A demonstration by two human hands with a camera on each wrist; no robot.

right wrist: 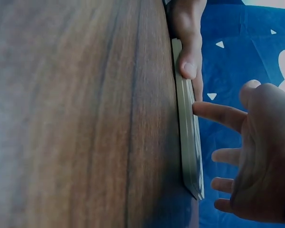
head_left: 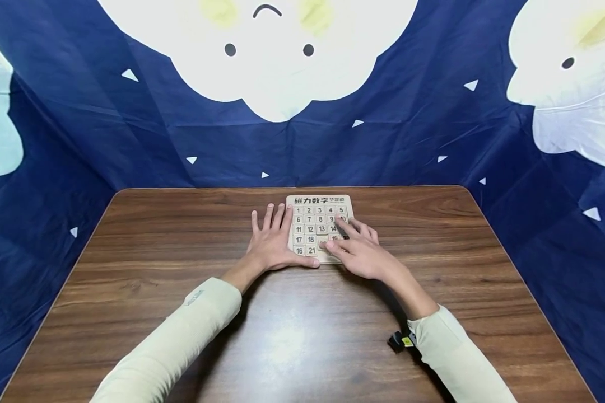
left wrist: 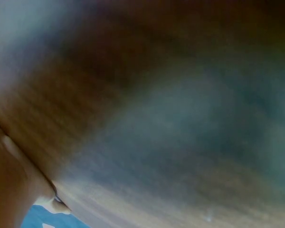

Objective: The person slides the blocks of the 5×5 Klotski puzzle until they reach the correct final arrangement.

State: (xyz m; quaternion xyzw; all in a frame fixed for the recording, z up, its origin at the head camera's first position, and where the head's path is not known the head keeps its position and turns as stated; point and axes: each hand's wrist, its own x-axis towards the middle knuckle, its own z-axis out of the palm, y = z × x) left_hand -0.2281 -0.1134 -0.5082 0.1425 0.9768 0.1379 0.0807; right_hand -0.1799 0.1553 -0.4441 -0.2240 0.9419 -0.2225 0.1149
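A pale number-tile puzzle board (head_left: 319,200) lies flat near the table's far edge, with rows of numbered square tiles and dark printed characters along its top. My left hand (head_left: 272,246) is spread flat against its left side, the thumb stretched along the near edge. Over the right part of the board is my right hand (head_left: 361,253), fingers loosely extended and covering some tiles. One of its fingers (right wrist: 216,114) meets the board's face in the right wrist view, while the others stay raised. Below tile 13 (head_left: 321,229) a bare slot shows. Blur fills most of the left wrist view.
The brown wood-grain table (head_left: 282,347) reaches forward to a dark blue cloth (head_left: 146,140) with white clouds and small triangles, hung behind and at both sides. A small black device (head_left: 396,341) is at the right sleeve's cuff.
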